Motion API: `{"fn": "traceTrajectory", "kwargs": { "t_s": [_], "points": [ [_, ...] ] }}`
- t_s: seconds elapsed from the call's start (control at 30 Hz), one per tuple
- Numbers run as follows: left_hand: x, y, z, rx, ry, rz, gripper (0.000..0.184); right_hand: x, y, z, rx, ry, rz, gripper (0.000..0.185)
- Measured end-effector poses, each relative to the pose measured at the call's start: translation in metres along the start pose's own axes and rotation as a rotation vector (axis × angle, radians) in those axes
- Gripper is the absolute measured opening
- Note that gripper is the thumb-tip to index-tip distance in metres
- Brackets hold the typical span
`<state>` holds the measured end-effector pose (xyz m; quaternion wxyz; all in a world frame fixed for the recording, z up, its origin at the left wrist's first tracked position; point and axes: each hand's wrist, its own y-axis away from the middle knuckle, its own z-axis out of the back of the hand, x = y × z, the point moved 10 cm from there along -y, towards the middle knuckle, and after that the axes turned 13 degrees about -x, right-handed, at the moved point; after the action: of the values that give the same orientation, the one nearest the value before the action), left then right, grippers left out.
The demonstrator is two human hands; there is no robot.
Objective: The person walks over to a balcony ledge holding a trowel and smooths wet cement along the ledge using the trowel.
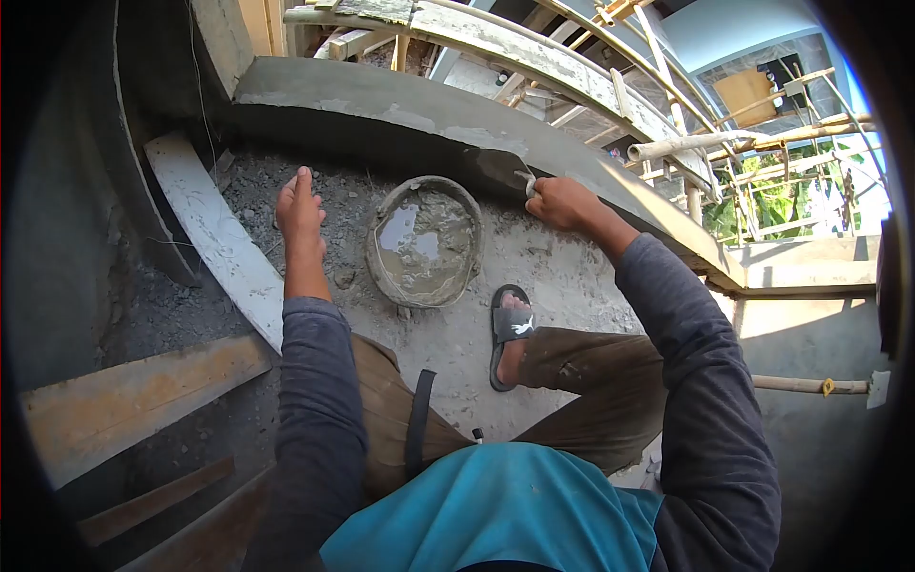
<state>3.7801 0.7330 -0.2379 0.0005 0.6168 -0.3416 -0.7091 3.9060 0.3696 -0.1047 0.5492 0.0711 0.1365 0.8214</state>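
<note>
My right hand (pixel 560 203) is closed around a cement-smeared tool that looks like a plastering trowel (pixel 530 184), held against the inner face of the low curved wall (pixel 381 143). A dark patch shows on the wall beside it; I cannot tell whether this is the blade or wet plaster. My left hand (pixel 301 214) hangs in the air left of the bucket, fingers loosely apart, with nothing in it. Between my hands stands a round mortar-crusted bucket (pixel 376 253), holding wet grey cement mix (pixel 443 238) with water pooled on top.
A pale curved board (pixel 214 234) leans at the left over rubble (pixel 253 186). Below it lies a wooden plank (pixel 143 400). My sandalled foot (pixel 513 324) is right of the bucket. Bamboo scaffolding (pixel 686 143) stands beyond the wall. A bamboo pole (pixel 810 384) juts out at right.
</note>
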Motion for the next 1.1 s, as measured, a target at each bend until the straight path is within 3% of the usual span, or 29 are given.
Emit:
{"fn": "traceTrajectory", "kwargs": {
  "t_s": [0.23, 0.47, 0.53, 0.63, 0.7, 0.77, 0.8, 0.9, 1.1],
  "points": [
    [0.001, -0.002, -0.001, 0.015, 0.03, 0.007, 0.061, 0.007, -0.035, 0.023, 0.007, 0.17, 0.17, 0.035],
    [0.0, 0.004, -0.008, 0.027, 0.018, 0.002, 0.059, -0.048, -0.02, 0.027, 0.075, 0.23, 0.142, 0.035],
    [0.002, 0.009, -0.015, 0.028, 0.009, 0.016, 0.055, -0.074, -0.004, 0.028, 0.124, 0.308, -0.006, 0.035],
    [0.002, 0.021, -0.034, 0.079, 0.047, 0.028, 0.049, -0.105, 0.025, 0.029, 0.044, 0.253, -0.038, 0.035],
    [0.001, 0.028, -0.045, 0.063, 0.062, 0.013, 0.047, -0.108, 0.052, 0.032, 0.099, 0.131, -0.146, 0.033],
    [0.006, 0.029, -0.052, 0.039, 0.074, -0.002, 0.045, -0.122, 0.079, 0.014, 0.142, -0.517, -0.51, 0.03],
    [0.007, 0.027, -0.053, 0.007, 0.124, -0.057, 0.045, -0.118, 0.084, 0.009, 0.138, -0.525, -0.515, 0.03],
    [0.003, 0.025, -0.058, -0.05, 0.183, -0.217, 0.045, -0.084, 0.062, -0.014, -0.004, -1.249, -0.733, 0.027],
    [-0.059, 0.081, -0.036, -0.035, 0.16, -0.361, 0.044, -0.064, 0.03, -0.058, -0.096, -1.527, -0.73, 0.022]
  ]
}}
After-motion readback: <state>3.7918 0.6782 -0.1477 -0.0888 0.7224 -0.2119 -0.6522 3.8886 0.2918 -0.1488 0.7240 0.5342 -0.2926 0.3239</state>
